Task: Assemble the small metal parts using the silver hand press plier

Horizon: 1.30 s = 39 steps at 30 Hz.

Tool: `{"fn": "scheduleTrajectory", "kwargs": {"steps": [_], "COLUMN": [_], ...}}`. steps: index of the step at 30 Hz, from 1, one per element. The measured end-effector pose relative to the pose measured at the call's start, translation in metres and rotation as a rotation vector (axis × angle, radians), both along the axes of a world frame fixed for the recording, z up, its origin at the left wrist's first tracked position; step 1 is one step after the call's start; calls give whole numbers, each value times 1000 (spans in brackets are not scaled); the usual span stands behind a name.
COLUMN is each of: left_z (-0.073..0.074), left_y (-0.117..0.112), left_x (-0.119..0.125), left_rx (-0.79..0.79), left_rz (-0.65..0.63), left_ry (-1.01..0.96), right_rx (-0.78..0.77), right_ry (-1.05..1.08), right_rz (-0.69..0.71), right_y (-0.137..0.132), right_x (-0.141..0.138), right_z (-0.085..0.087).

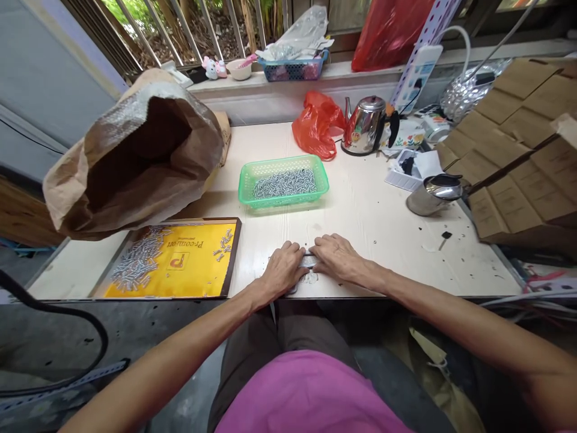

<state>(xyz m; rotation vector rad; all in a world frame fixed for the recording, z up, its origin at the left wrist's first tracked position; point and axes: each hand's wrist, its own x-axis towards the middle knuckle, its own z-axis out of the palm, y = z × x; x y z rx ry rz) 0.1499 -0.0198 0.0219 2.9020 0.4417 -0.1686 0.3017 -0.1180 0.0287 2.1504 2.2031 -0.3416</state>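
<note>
Close to the table's front edge, my left hand (285, 267) and my right hand (339, 257) face each other with fingers curled. Between them a flat, shiny metal piece (308, 261) lies low over the tabletop; each hand closes on one end of it, and my fingers hide those ends. Beyond my hands stands a green plastic basket (285, 201) with many small metal pins or screws (288, 183) in it. To the left of my left hand is a yellow-bottomed tray (193, 270), with a pile of similar metal pieces (142, 258) at its left side.
A large open paper bag (193, 138) leans behind the tray. Farther back are a red plastic bag (313, 129) and a metal kettle (367, 129). On the right stand a steel pitcher (426, 198), a white tray (399, 175) and stacked cardboard (509, 198).
</note>
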Motion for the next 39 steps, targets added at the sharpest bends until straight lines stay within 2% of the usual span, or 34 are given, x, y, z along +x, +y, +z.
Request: {"fn": "scheduleTrajectory", "kwargs": {"steps": [5,8,11,14,18,22,24,27,29,30,32,33,34,35,37,39], "left_z": [1,0,-10,-26,-36,-37,-37,-36,-32,-28,-20,-15,-10,-5,6,16], "left_y": [0,1,-8,-29,-55,-58,-57,-65,-75,-80,-84,-81,-74,-61,-24,24], "left_x": [6,5,-7,-21,-29,-26,-24,-30,-43,-52,-75,-88,-102,-117,-150,-182], "left_rx": [-27,-33,-13,4,-65,-104,-109,-128,-155,-166,-164,-146,-115,-73,35,153], "left_rz": [20,35,49,28,-6,14,25,40,-35,-106,-233,-242,-192,-87,223,551], "left_ry": [25,-12,-148,-288,-353,-365,-374,-400,-439,-467,-517,-534,-539,-534,-490,-425], "right_rx": [35,88,126,145,212,234,226,188,149,139,149,164,184,204,244,293], "right_ry": [-8,-10,71,163,75,14,28,110,131,123,92,85,94,120,229,397], "right_rz": [-32,-45,35,78,-78,-155,-74,284,517,585,660,682,700,713,700,641], "right_y": [-6,-7,-6,-1,19,44,50,52,50,49,50,52,54,56,60,61], "right_x": [-10,-4,14,33,47,40,24,-16,-42,-52,-65,-68,-70,-72,-75,-79], "right_z": [-10,-12,-14,-20,-29,-22,-13,2,7,7,1,-4,-11,-18,-32,-39]}}
